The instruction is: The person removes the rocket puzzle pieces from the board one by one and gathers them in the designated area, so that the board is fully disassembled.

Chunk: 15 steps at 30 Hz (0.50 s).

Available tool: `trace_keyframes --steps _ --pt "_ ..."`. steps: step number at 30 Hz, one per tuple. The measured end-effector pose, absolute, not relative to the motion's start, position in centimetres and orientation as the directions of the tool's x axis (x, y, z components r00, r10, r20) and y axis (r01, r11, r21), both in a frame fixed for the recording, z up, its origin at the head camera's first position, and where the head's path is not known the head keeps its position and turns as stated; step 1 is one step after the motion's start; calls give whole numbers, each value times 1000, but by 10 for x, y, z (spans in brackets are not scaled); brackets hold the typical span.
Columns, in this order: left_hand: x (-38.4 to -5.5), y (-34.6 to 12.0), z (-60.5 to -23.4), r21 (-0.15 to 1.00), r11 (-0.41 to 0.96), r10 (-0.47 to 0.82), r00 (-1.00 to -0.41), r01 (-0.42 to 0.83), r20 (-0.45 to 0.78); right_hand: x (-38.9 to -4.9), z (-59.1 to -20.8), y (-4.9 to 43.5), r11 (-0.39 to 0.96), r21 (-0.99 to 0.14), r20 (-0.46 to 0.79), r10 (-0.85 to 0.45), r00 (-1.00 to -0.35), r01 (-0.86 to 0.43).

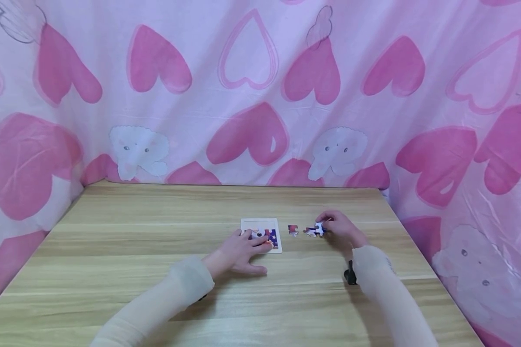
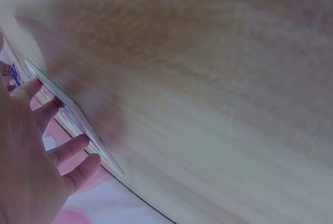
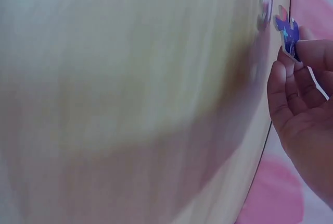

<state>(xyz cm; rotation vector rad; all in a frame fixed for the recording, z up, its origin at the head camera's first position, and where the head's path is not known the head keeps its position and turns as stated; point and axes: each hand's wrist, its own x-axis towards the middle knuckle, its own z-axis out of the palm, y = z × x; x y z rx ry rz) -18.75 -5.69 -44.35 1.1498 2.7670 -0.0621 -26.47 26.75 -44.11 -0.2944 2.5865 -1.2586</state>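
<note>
My left hand [image 1: 242, 250] lies spread over a small white-framed jigsaw puzzle tray [image 1: 280, 241], its fingertips on the pieces and frame. Inside the tray, part of a picture with dark blue, a star and red shows between the fingers; the rest is hidden under them. In the right wrist view a blue and purple jigsaw piece [image 3: 289, 32] is pinched between the thumb and fingers of my right hand [image 3: 307, 94]. That hand hovers to the right of the tray in the head view, close over other loose pieces [image 1: 310, 233].
Between the tray and my right hand lies a loose red and blue piece [image 1: 293, 230]. The wooden table [image 1: 165, 207] is backed and flanked by a pink heart-patterned curtain [image 1: 191, 111]. A black device [image 1: 350, 273] sits at the right wrist.
</note>
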Motion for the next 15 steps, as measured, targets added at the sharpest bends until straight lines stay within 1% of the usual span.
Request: trace_keyframes --steps 7,12,15 --pt "-187 -57 -442 18 710 698 -699 704 -155 -258 -442 293 592 -806 -142 -240 -960 -29" --pt "-188 -57 -443 20 708 701 -698 706 -150 -257 -443 303 634 -773 -151 -201 -968 -11" --pt "-188 -57 -443 19 708 700 -698 706 -150 -256 -444 305 651 -759 -131 -192 -973 -26"
